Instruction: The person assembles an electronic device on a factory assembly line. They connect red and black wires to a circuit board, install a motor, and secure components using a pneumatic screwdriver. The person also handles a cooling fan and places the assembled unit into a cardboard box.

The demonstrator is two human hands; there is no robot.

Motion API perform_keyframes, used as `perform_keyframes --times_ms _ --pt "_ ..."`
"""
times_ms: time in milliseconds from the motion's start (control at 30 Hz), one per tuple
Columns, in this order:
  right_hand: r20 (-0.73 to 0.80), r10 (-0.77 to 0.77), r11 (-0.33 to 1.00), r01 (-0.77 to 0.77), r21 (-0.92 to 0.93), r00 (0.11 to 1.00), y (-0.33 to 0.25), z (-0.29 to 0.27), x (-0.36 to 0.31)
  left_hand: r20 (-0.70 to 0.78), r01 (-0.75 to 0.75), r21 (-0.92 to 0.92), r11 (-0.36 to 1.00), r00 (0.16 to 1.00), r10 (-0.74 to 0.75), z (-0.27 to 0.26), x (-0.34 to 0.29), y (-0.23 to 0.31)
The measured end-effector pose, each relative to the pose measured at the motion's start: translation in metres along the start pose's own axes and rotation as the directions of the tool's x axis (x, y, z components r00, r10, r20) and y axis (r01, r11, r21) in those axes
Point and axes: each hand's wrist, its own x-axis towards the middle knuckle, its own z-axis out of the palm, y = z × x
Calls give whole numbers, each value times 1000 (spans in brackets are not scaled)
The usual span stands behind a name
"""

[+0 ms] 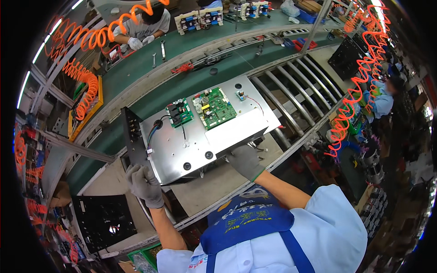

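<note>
A silver metal chassis point(182, 145) lies at a slant before me. It carries a large green circuit board point(213, 108), a smaller green board point(179, 113) and a tiny board point(240, 95) with thin wires. A black panel point(132, 132) stands along its left end. My left hand point(144, 184), in a grey glove, is closed at the near left corner, where panel and chassis meet. Also gloved in grey, my right hand point(246, 162) reaches under the chassis's near edge beside loose wire ends point(259, 149); the edge hides its fingertips.
Metal rollers point(291, 100) run to the right of the chassis. A black panel point(104, 223) lies at the near left. Wrenches point(163, 50) rest on the green bench beyond, where another person's gloved hands point(135, 43) work. Orange coiled hoses point(359, 86) hang on both sides.
</note>
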Motion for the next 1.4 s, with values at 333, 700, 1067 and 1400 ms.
perform_keyframes --times_ms 333,700,1067,1400 --pt "21 22 1000 -22 4 1000 3 10 1 -13 -39 13 999 999 39 -3 6 8" --pt "-95 -72 995 78 59 993 13 10 2 -40 61 -54 997 997 -63 2 2 13" --pt "-190 9 999 -1 43 982 17 30 -4 -71 36 -42 998 997 -39 4 2 13" --pt "-239 9 995 14 94 971 2 22 -1 -84 20 -36 999 996 -23 0 5 13"
